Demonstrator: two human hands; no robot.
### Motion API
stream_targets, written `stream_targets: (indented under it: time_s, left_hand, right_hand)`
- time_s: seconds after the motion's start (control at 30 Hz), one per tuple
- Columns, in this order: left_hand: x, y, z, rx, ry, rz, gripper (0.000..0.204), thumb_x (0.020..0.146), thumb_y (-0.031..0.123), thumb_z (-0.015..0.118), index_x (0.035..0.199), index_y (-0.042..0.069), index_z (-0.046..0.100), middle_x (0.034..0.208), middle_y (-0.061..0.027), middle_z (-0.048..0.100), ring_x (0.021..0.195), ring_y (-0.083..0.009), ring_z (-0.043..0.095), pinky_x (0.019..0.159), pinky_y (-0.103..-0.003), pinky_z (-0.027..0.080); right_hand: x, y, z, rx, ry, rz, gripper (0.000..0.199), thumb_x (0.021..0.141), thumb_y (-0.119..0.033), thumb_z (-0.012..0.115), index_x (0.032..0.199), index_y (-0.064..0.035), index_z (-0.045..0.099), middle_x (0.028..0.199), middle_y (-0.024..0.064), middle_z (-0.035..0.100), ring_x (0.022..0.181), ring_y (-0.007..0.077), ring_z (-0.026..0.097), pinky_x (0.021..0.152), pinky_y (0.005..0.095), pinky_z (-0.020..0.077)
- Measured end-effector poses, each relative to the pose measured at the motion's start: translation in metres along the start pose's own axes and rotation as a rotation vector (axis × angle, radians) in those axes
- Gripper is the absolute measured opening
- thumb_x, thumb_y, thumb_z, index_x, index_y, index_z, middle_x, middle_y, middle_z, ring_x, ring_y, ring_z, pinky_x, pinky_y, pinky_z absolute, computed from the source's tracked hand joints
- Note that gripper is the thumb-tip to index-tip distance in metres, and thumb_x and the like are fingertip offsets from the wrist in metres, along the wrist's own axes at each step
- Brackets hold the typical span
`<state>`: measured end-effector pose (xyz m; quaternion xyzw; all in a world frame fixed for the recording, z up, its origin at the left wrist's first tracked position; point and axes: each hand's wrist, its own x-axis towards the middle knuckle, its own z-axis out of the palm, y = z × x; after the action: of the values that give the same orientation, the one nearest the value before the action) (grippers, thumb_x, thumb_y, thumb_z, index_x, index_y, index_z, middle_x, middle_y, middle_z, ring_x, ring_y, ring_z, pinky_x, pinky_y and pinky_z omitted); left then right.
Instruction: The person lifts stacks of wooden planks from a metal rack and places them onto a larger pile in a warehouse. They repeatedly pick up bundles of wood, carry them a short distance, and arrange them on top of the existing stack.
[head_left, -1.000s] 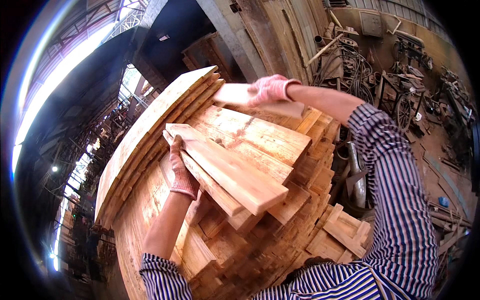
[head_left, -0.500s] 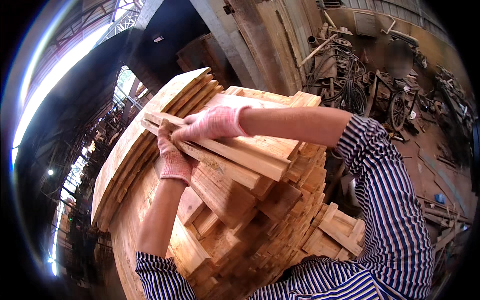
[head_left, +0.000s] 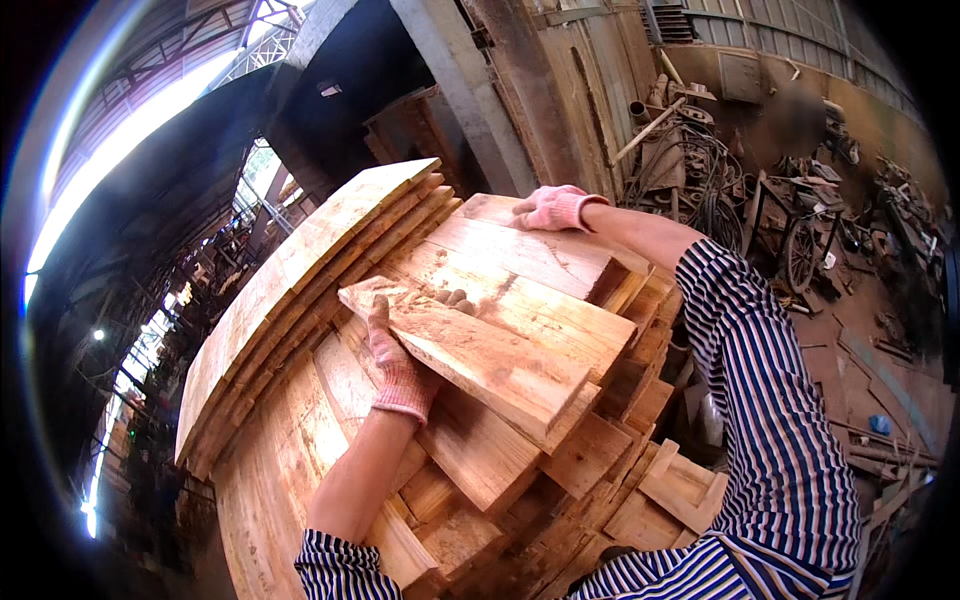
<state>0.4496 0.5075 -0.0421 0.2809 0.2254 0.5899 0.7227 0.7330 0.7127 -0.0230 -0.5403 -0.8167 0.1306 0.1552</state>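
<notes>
My left hand (head_left: pixel 400 372), in a pink-and-white knit glove, is closed around a short wooden board (head_left: pixel 475 355). Its thumb lies on the board's near edge, and darkened fingertips show over the far edge. Sawdust covers part of this board, which lies tilted above other flat boards. My right hand (head_left: pixel 556 208), gloved alike, reaches to the far side of the stack. Its fingers rest, loosely bent, on top of a pale board (head_left: pixel 525 252), with nothing visible held in them.
Long stacked boards with a curved edge (head_left: pixel 310 235) run along the left. Below are several layers of wood pieces (head_left: pixel 590 455). A wooden frame (head_left: pixel 670 490) stands at lower right. Coiled cables (head_left: pixel 715 215) and a spoked wheel (head_left: pixel 800 252) sit beyond, by the wall.
My right hand has let go of the narrow-looking pieces and moved right and away to the far boards. The board in my left hand now shows its broad face.
</notes>
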Motion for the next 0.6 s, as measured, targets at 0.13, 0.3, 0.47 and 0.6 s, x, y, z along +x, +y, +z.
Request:
stream_targets:
  time_s: [0.13,0.3,0.47,0.6]
  left_hand:
    - [0.006,-0.001,-0.004,0.036,-0.013,0.024,0.101,0.089,0.063,0.057,0.153,-0.007,0.024,0.146,-0.036,0.046,0.131,-0.0483,0.051,0.116,-0.055,0.037]
    - [-0.003,-0.001,0.008,0.187,0.062,0.099,0.092,0.089,0.066,0.054,0.147,-0.004,0.04,0.136,-0.0305,0.056,0.121,-0.0449,0.059,0.109,-0.056,0.044]
    - [-0.015,0.019,0.021,0.387,0.224,0.125,0.086,0.092,0.065,0.052,0.145,-0.002,0.043,0.13,-0.0267,0.061,0.115,-0.043,0.062,0.105,-0.054,0.049]
    - [0.006,0.014,0.068,0.352,0.179,0.167,0.078,0.091,0.061,0.061,0.139,0.002,0.046,0.118,-0.0194,0.064,0.108,-0.0365,0.066,0.098,-0.05,0.055]
  right_hand:
    - [0.022,0.015,0.006,0.146,-0.035,-0.036,0.063,0.084,-0.054,0.07,0.136,-0.0179,0.066,0.139,0.007,0.065,0.13,0.029,0.059,0.108,0.0383,0.0444]
    - [0.016,-0.017,-0.017,-0.315,-0.108,-0.091,0.061,0.083,-0.053,0.072,0.134,-0.0196,0.068,0.133,0.0075,0.069,0.121,0.03,0.064,0.103,0.0405,0.0491]
    - [-0.044,-0.1,-0.04,0.418,-0.176,-0.376,0.087,0.087,-0.076,0.053,0.152,-0.0199,0.048,0.143,0.0084,0.061,0.13,0.0267,0.056,0.102,0.041,0.0499]
    - [-0.148,-0.143,-0.04,0.429,-0.266,-0.509,0.111,0.082,-0.079,0.058,0.162,-0.0112,0.023,0.163,0.0183,0.032,0.153,0.0347,0.026,0.121,0.0425,0.0318]
